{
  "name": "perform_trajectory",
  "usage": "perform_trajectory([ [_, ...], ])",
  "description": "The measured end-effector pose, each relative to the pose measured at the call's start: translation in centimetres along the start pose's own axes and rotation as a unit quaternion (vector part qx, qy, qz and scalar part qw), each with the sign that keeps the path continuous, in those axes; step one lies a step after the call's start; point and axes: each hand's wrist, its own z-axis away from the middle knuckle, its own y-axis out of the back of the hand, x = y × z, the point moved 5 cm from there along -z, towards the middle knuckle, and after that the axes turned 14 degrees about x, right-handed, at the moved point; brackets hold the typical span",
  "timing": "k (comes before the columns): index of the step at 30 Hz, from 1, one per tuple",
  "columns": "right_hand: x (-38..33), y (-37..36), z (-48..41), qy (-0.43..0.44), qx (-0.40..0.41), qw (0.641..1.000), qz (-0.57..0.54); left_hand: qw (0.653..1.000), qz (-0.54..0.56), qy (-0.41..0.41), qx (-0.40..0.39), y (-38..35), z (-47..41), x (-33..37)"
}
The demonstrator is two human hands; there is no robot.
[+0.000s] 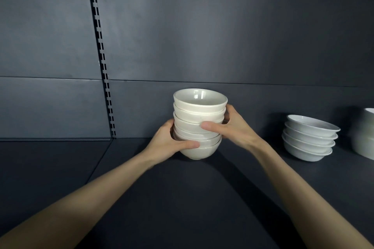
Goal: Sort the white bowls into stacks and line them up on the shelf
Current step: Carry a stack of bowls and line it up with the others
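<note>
A stack of several small cream-white bowls (pixel 199 115) stands upright near the middle of the dark shelf (pixel 182 198), close to the back wall. My left hand (pixel 170 143) grips the stack low on its left side, thumb across the bottom bowls. My right hand (pixel 232 127) holds the right side, thumb across the middle bowls. Whether the bottom bowl rests on the shelf or hovers just above it is unclear. To the right sits a second stack of several wider, shallower white bowls (pixel 309 139).
A larger white vessel (pixel 366 133) is cut off at the right edge, beside the shallow stack. A slotted upright rail (pixel 101 54) runs down the dark back panel on the left. A seam divides the shelf surface at left.
</note>
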Motion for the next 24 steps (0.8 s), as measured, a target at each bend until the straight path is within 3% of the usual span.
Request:
perform_trajectory([
  [24,-0.13,-0.05,0.16,-0.003,0.009,1.000,-0.017,0.999,-0.010,0.020,-0.027,0.71,-0.55,0.12],
])
